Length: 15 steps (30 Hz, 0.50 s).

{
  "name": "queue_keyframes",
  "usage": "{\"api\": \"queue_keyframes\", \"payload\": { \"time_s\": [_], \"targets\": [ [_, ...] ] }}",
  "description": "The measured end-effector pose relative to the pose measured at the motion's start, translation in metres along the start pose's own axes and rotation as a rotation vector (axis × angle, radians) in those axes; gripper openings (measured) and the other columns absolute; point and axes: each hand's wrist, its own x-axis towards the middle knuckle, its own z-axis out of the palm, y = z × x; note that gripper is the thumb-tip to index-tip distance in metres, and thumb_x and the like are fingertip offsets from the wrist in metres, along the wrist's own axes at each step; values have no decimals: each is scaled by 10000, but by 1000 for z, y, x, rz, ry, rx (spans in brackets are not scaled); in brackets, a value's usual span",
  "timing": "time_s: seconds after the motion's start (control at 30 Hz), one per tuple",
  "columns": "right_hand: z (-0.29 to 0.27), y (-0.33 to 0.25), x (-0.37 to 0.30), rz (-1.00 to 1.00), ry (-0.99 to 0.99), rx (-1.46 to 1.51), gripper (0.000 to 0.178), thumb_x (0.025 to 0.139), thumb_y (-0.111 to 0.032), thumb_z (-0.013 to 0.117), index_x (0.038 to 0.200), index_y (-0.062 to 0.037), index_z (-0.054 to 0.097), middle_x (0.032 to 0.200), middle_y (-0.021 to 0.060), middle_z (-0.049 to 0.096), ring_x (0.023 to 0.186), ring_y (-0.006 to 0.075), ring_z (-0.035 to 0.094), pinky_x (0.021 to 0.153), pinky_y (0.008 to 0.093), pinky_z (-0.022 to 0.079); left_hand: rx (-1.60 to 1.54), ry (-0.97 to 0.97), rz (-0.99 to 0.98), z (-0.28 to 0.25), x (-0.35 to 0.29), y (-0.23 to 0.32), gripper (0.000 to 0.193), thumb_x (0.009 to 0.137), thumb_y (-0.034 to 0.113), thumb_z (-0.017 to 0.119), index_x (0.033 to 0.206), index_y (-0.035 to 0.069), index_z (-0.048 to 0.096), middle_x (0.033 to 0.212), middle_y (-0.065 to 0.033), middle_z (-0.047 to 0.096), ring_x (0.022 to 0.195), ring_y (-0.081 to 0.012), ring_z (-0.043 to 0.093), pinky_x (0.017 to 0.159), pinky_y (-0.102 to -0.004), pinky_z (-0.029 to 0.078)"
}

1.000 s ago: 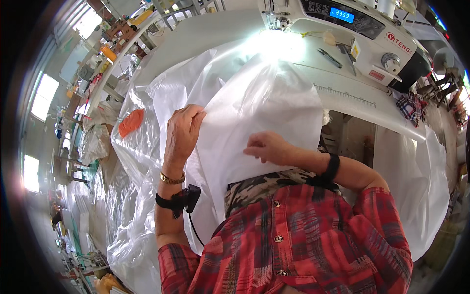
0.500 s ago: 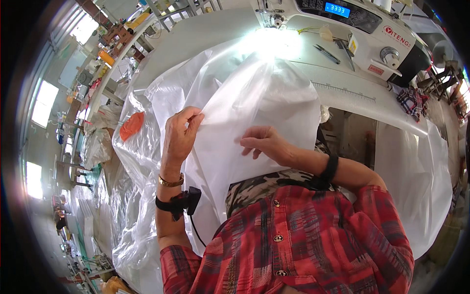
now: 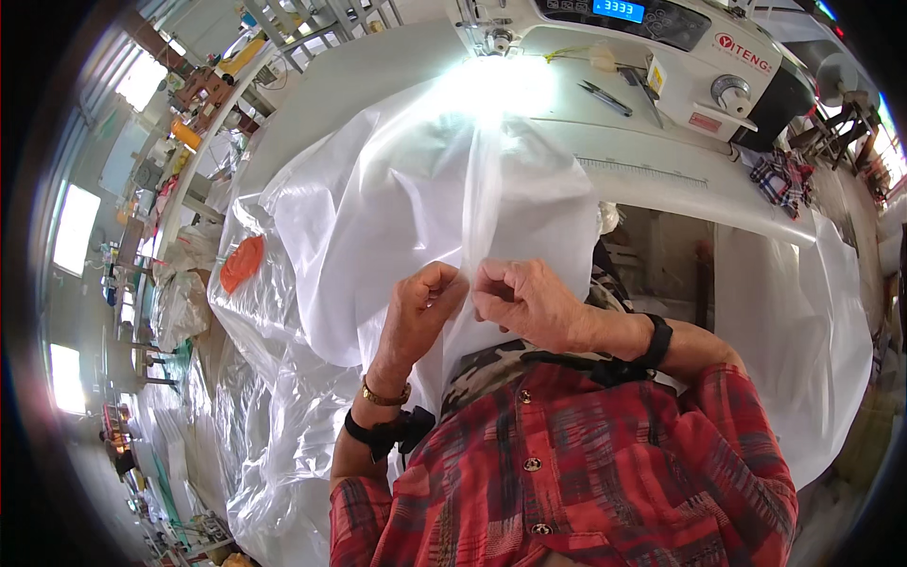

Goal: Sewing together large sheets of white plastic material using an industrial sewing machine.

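Note:
White translucent plastic sheeting [image 3: 397, 208] runs from under the lit needle area of a sewing machine [image 3: 652, 47] down across my lap. A folded strip of it stands in a narrow ridge toward me. My left hand [image 3: 422, 307] pinches the sheet at the near end of this ridge. Close beside it, my right hand [image 3: 529, 300] is closed on the sheet too, with thumb and fingertips together. Only a small gap parts the two hands. Bright lamp glare hides the needle and presser foot.
Tweezers or small snips [image 3: 605, 98] and another slim tool [image 3: 642, 94] lie right of the needle. A ruler scale [image 3: 642, 172] runs along the table's near edge. Checked cloth [image 3: 782, 181] sits at the right. An orange piece [image 3: 242, 265] rests on crinkled clear plastic at left.
My left hand has come down and right, and my right hand has closed onto the sheet beside it. The sheet between hands and needle is drawn into a straighter, narrower ridge.

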Motion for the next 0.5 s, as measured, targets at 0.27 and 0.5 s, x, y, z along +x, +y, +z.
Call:
{"api": "queue_keyframes", "payload": {
  "time_s": [0.27,0.5],
  "targets": [
    [2,7,9,-149,-7,-205,148,851,-164,647,864,-38,570,714,152,636,673,360,632,615,409,486,-261,-40,-46,5,-3,-11,114,963,78,542,976,-5,619,867,9,635,801,-55,559,707,-212,455],
    [10,10,14,-233,-73,-632,190,865,-187,649,925,-43,540,697,140,620,680,350,647,583,442,477,-552,22,-158,15,-1,-9,230,1017,241,505,997,38,612,796,54,588,756,-11,500,681,-171,406]
  ]
}}
